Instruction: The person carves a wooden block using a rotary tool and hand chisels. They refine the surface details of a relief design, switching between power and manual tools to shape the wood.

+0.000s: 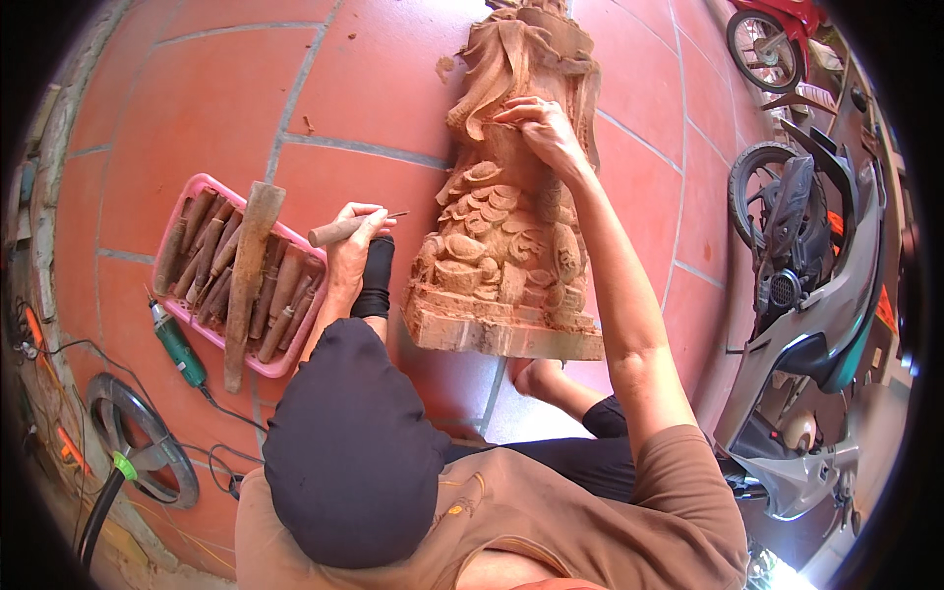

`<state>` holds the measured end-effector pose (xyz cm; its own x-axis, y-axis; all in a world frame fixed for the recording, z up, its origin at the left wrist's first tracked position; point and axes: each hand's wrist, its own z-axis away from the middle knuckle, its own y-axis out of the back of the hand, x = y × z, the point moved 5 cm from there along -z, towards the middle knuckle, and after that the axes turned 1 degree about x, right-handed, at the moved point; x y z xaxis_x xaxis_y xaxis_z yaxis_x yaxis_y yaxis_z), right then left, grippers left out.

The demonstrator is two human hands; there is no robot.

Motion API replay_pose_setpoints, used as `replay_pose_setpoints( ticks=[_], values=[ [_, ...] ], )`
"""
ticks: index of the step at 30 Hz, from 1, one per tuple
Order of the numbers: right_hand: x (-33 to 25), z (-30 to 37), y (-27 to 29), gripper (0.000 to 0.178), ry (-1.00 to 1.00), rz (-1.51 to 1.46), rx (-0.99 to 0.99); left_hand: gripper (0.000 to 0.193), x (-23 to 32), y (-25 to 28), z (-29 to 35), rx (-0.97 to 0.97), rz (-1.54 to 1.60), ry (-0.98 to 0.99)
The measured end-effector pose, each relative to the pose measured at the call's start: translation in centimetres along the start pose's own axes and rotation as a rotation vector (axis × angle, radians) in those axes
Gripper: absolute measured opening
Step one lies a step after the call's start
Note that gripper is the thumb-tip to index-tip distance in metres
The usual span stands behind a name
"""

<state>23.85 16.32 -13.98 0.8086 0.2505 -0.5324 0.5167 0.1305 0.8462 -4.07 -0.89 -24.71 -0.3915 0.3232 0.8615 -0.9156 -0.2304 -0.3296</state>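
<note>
A carved wooden statue (511, 236) lies on the floor in front of me, its base toward me, with draped folds at the far end and scale-like rounded shapes nearer. My right hand (546, 138) reaches over it, fingers stretched out and resting on the folds, with no tool visible in it. To the left of the statue, above my knee, my left hand (356, 241) is closed round a wood carving chisel (332, 232). The chisel's wooden handle points left and its thin metal tip points right, apart from the statue.
Left of me stands a pink plastic basket (202, 183) full of wooden-handled tools, a long wooden bar (252, 285) across it. Beside it lie a green power tool (177, 346) with a cord and a dark wheel (143, 441). A grey motorbike (816, 334) stands at right on red tiles (374, 88).
</note>
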Motion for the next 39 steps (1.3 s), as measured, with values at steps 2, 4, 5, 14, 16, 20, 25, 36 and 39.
replay_pose_setpoints(
  ticks=[2, 4, 5, 14, 16, 20, 25, 36, 39],
  values=[
    [-0.7, 0.6, 1.2, 0.028, -0.074, -0.078, 0.107, 0.018, 0.4, 0.3, 0.1, 0.013, -0.005, -0.012],
    [-0.5, 2.0, 1.7, 0.025, -0.087, 0.012, 0.17, 0.016, 1.4, -0.1, -0.5, -0.006, -0.004, -0.081],
    [-0.2, 2.6, 2.1, 0.025, -0.093, 0.056, 0.205, 0.015, 2.5, -0.6, -1.0, -0.017, -0.004, -0.118],
    [-0.4, 6.1, 1.2, 0.029, -0.046, 0.229, 0.396, 0.018, 15.2, -10.4, -6.2, -0.487, -0.596, -0.47],
    [0.0, 6.4, 1.3, 0.029, -0.058, 0.215, 0.408, 0.023, 16.5, -13.1, -7.3, -0.575, -0.864, -0.513],
    [-0.1, 6.3, 1.3, 0.028, -0.048, 0.223, 0.428, 0.026, 18.0, -18.3, -9.2, -0.697, -0.875, -0.478],
    [-0.3, 6.2, 1.5, 0.026, -0.033, 0.222, 0.458, 0.032, 15.5, -22.9, -13.2, -0.662, -0.767, -0.369],
    [0.1, 6.5, 1.2, 0.023, -0.002, 0.209, 0.579, 0.008, 12.1, -21.3, -10.4, -0.807, -1.287, -1.195],
    [0.4, 6.5, 1.2, 0.023, 0.0, 0.203, 0.603, 0.008, 12.8, -21.7, -8.6, -0.88, -1.278, -1.342]
  ],
)
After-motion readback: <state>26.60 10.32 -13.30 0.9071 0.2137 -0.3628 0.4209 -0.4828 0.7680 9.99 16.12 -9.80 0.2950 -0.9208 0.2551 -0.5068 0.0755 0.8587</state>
